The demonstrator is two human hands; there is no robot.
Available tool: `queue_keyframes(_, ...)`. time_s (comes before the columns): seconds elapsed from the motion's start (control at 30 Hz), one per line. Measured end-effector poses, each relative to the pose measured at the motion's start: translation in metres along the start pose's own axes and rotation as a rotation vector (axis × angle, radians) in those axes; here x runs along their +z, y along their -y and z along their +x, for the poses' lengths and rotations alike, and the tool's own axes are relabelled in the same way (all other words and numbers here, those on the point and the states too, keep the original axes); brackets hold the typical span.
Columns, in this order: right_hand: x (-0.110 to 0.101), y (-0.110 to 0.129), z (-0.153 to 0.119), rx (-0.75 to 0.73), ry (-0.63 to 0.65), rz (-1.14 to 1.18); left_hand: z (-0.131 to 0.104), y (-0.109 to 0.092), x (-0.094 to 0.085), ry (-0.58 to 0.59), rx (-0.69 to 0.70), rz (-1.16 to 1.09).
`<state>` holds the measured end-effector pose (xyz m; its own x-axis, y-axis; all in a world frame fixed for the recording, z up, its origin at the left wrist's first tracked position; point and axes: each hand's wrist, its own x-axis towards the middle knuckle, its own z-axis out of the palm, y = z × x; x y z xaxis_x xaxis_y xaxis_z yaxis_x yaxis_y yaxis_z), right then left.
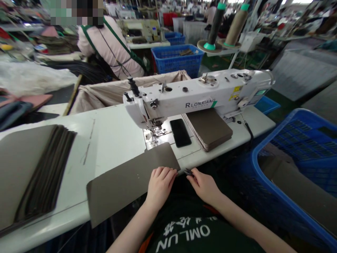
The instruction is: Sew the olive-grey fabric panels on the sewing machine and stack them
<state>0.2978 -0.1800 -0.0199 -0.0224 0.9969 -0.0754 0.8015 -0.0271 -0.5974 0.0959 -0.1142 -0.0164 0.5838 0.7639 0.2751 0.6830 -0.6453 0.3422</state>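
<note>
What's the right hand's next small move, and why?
Probably ease the small dark tool in the right hand toward the brown panel's nearby corner: the tool sits just beside it, and the left hand rests on the panel there.

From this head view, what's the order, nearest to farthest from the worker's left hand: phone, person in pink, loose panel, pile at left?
From the left hand:
1. Panel: under the hand
2. Phone: ahead, slightly right
3. Pile: far left on the table
4. Person in pink: beyond the table, ahead-left
</note>
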Motion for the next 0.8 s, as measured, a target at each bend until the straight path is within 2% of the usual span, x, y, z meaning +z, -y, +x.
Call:
queue_keyframes(0.27,0.002,0.005,0.005,-0.047,0.032,-0.076,-0.002,-0.006,0.000,-0.030,-0.080,-0.056)
queue_keyframes(0.5,0.003,0.006,0.007,-0.051,0.027,-0.099,-0.003,-0.004,0.001,-0.022,0.039,0.042)
queue_keyframes(0.8,0.001,0.012,0.006,-0.097,0.051,-0.054,-0.001,-0.008,-0.002,-0.037,-0.096,-0.100)
